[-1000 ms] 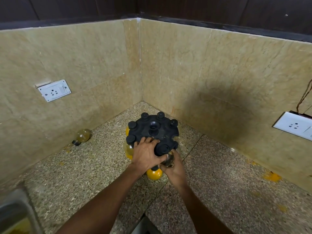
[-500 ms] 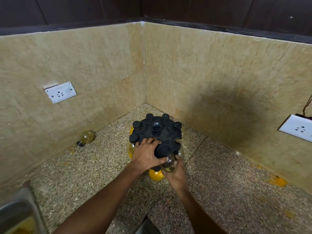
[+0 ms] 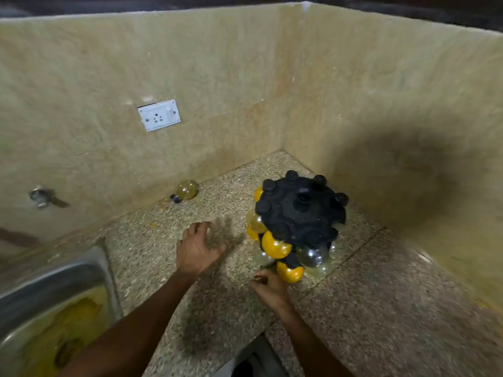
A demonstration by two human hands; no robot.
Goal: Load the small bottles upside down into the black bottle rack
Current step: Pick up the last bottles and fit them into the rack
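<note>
Your left hand [image 3: 197,250] has come off the black bottle rack [image 3: 300,210] and now hovers open and empty at its 9 o'clock. Your right hand [image 3: 269,288], fingers loosely curled and empty, has let go beside the rack's near bottles [image 3: 275,244]. One loose bottle [image 3: 186,189] lies at the wall, 10 o'clock of the rack.

Looked speckled and grainy, polished stone: desk [image 3: 152,257]. Matt black plastic: bottle rack [image 3: 300,210]. Glossy, clear or amber-tinted plastic: small bottles [image 3: 275,244]. Dull brushed steel, stained yellow: sink [image 3: 54,276], near left. Smooth beige marble: wall tiles [image 3: 217,63]. Glossy white plastic: socket [image 3: 159,115].
</note>
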